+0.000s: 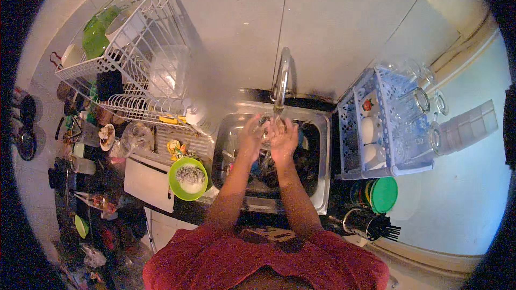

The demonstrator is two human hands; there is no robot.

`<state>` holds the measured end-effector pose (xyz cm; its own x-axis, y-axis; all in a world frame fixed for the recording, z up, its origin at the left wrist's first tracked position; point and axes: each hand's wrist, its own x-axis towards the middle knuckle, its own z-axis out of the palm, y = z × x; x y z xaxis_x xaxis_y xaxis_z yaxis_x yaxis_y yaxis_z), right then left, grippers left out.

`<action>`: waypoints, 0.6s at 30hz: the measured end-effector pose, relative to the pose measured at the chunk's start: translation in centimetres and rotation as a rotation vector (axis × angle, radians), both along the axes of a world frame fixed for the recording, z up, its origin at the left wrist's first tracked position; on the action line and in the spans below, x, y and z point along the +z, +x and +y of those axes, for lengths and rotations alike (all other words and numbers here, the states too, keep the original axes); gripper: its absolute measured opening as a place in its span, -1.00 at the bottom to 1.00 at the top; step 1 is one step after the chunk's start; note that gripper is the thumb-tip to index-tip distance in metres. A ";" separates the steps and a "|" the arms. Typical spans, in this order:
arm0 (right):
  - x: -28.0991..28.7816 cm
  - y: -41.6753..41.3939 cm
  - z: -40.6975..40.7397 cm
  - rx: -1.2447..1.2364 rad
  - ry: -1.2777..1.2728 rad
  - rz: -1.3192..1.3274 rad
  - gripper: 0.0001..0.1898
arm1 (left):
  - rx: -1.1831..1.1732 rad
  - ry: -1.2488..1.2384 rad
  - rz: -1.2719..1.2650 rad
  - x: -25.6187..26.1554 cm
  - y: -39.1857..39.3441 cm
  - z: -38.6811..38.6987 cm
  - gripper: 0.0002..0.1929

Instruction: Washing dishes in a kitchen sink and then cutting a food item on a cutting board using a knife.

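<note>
Over the stainless steel sink [325, 161], my left hand [250, 141] and my right hand [284, 140] are close together beneath the chrome faucet [283, 73]. Between them is a clear vessel, apparently a drinking glass [265, 127]; its outline is blurred by water and glare. My left hand grips its left side. The right hand, palm turned up, bears against its other side, right under the spout. Dark dishes or pans [268, 171] lie in the basin below, partly hidden by my forearms.
A white wire dish rack [133, 54] stands left, above a lime-green bowl [175, 188] with suds and a white board [145, 183]. On the right are a pale plastic crate [373, 119] bearing glasses and cups, a green-lidded tub [384, 194] and a utensil holder [356, 222].
</note>
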<state>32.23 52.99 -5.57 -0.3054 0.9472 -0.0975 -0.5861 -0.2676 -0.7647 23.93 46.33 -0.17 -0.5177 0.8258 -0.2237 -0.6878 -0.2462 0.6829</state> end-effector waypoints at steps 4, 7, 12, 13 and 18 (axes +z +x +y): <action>3.4 -2.5 -0.8 0.447 -0.268 0.788 -0.35 | 0.053 -0.141 0.370 -1.9 -1.1 -2.0 -0.60; 4.3 -4.0 -1.6 0.430 -0.194 0.375 -0.34 | 0.111 -0.326 0.819 -2.3 -1.5 -2.5 -0.69; 3.9 -4.6 -2.0 0.255 0.007 -0.126 -0.39 | 0.026 -0.316 1.133 -1.4 -0.3 -1.5 -0.50; 3.9 -4.2 -1.5 0.248 0.006 -0.129 -0.39 | -0.012 -0.237 0.978 -0.3 0.4 -1.4 -0.47; 5.2 -2.5 -0.9 0.251 0.507 -0.667 -0.41 | -0.101 -0.009 0.401 0.9 1.5 -2.1 -0.48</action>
